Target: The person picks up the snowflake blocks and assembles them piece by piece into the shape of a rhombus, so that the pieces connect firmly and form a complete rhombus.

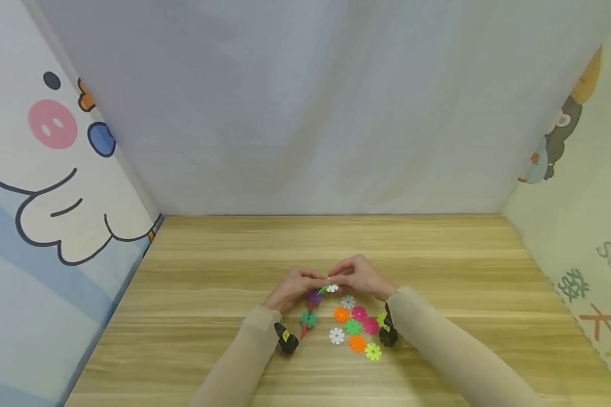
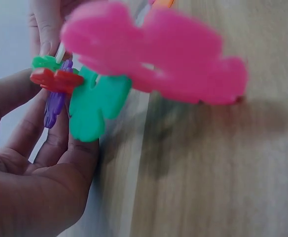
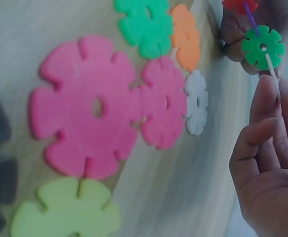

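My left hand [image 1: 291, 287] holds a chain of notched flower-shaped plastic discs. In the left wrist view the chain runs from a pink disc [image 2: 173, 54] near the camera through a teal disc [image 2: 97, 108], a red disc [image 2: 55, 80] and a purple disc [image 2: 54, 109] to a green disc [image 3: 263, 48]. Between thumb and fingertips, my right hand [image 1: 361, 277] pinches a white disc [image 3: 272, 71], seen nearly edge-on in the right wrist view. Its edge meets the green disc's rim. Both hands come together above the table, fingertips close to each other.
Several loose discs lie on the wooden table [image 1: 209, 254] below the hands, among them orange [image 1: 341, 314], pink [image 1: 358, 313], white [image 1: 336, 336] and yellow [image 1: 373, 351]. A pale curtain [image 1: 305, 113] hangs behind the table, with printed sheets at both sides.
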Demonstrator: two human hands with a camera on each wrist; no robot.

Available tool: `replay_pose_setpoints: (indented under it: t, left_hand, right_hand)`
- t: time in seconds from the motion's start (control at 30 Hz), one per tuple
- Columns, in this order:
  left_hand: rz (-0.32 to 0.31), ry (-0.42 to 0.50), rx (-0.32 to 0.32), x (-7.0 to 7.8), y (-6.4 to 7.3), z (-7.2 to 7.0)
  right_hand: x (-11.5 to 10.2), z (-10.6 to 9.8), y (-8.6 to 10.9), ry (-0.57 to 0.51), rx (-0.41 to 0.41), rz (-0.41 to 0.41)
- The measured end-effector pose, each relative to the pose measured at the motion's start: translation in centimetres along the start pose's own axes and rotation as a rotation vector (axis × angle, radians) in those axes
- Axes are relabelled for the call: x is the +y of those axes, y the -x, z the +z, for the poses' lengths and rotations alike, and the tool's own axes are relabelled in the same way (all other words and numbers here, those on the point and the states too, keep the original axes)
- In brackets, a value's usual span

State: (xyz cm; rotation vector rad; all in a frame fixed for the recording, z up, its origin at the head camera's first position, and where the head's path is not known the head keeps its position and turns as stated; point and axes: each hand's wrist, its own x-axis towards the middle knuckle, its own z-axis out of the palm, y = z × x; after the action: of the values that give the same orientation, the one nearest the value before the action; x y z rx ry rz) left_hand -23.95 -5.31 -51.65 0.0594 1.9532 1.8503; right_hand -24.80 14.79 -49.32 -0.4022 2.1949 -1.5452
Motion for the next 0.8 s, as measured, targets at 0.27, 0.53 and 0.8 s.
replay_pose_setpoints:
  t: [0.27, 0.53, 0.8]
  left_hand:
    - [-0.009, -0.006, 0.046, 0.1, -0.1, 0.2]
    - [-0.031, 0.015, 0.057, 0.5, 0.3, 0.1]
    - [-0.038, 0.029, 0.059, 0.6, 0.8, 0.0]
  right_hand:
    - [-0.1, -0.6, 0.8, 0.038, 0.034, -0.035]
    - [-0.4, -1.2, 2.3, 0.249, 0.045, -0.030]
    - [-0.6, -0.4, 3.7, 0.420, -0.049, 0.017]
